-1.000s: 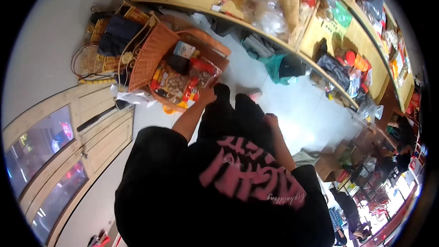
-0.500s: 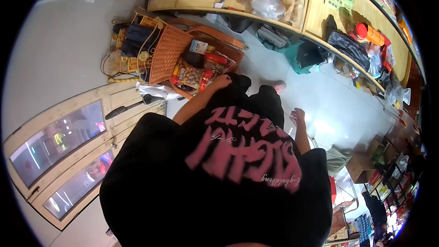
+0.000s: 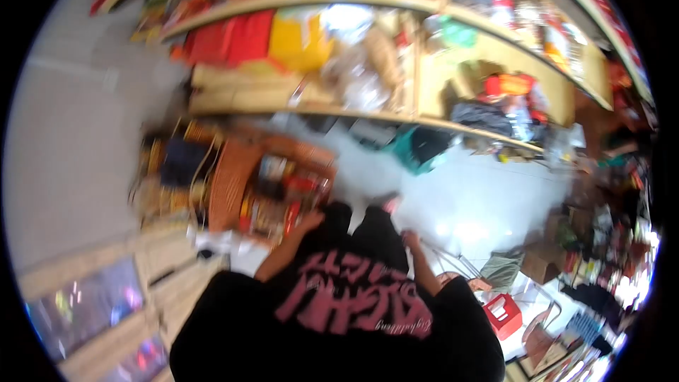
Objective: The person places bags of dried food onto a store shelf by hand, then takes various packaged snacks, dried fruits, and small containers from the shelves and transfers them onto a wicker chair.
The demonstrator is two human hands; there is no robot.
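My left hand (image 3: 311, 221) hangs beside my left thigh, close to the front of a wicker chair (image 3: 228, 184). Motion smears its fingers, and no object shows in it. On the chair's seat lie several colourful food packets (image 3: 272, 213), partly red and yellow. A pale-fronted box or packet (image 3: 273, 168) rests behind them. My right hand (image 3: 409, 239) is low beside my right thigh, above the tiled floor. Its fingers are blurred too, with nothing visible in them. My black shirt with pink lettering (image 3: 346, 293) fills the lower middle.
Wooden shelves (image 3: 283, 107) cross the view ahead, holding bags and red and yellow boxes (image 3: 300, 41). A teal bag (image 3: 410, 155) with something dark sits below them. Left are a yellow rattan chair (image 3: 170, 201) and a glazed door (image 3: 88, 304). A red box (image 3: 503, 315) and cardboard box (image 3: 543, 260) stand right.
My view has tilted up, showing more upper shelving, and is blurred. The wicker chair and both hands sit lower and further left in the picture. My right hand's fingers were spread before.
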